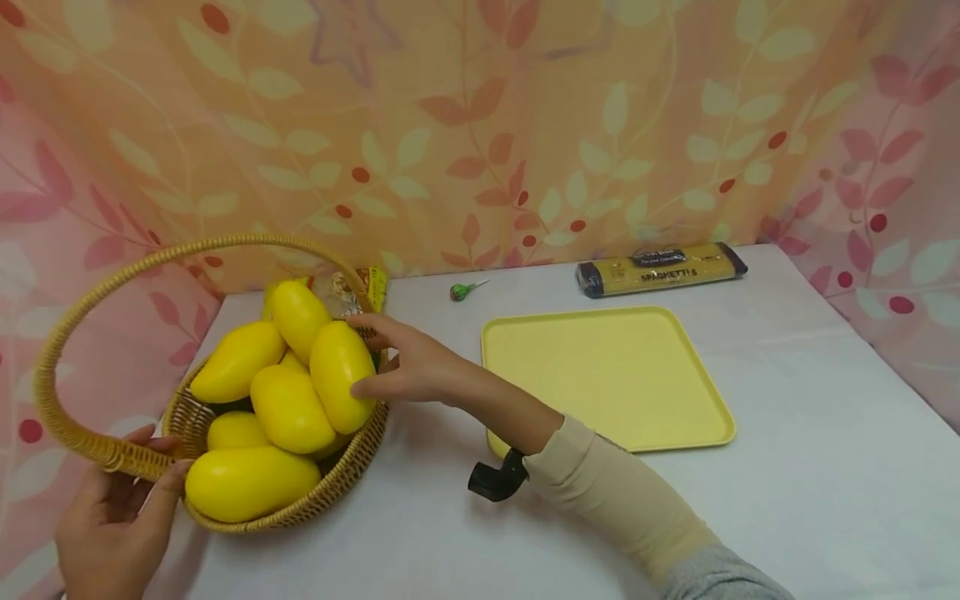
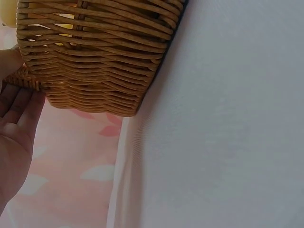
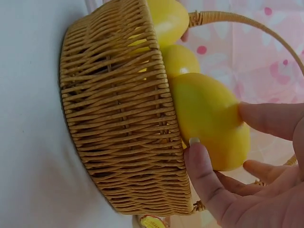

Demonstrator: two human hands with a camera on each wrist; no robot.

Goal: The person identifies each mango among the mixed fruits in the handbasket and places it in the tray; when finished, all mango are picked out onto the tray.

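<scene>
A wicker basket (image 1: 358,457) with a tall arched handle stands at the left of the table, filled with several yellow mangoes (image 1: 288,408). My left hand (image 1: 112,533) holds the near left side of the basket where the handle joins the rim; the left wrist view shows its fingers at the woven side (image 2: 95,57). On the basket's right side, my right hand (image 1: 416,362) grips a mango (image 1: 337,367) between thumb and fingers. In the right wrist view this mango (image 3: 209,118) rests at the rim, against its neighbours.
Right of the basket lies a yellow tray (image 1: 600,375). Behind it sits a spaghetti pack (image 1: 663,271), with a green lollipop (image 1: 460,292) to its left. A yellow-edged packet (image 1: 377,286) is partly hidden behind the basket. Patterned curtains (image 1: 480,125) border the table.
</scene>
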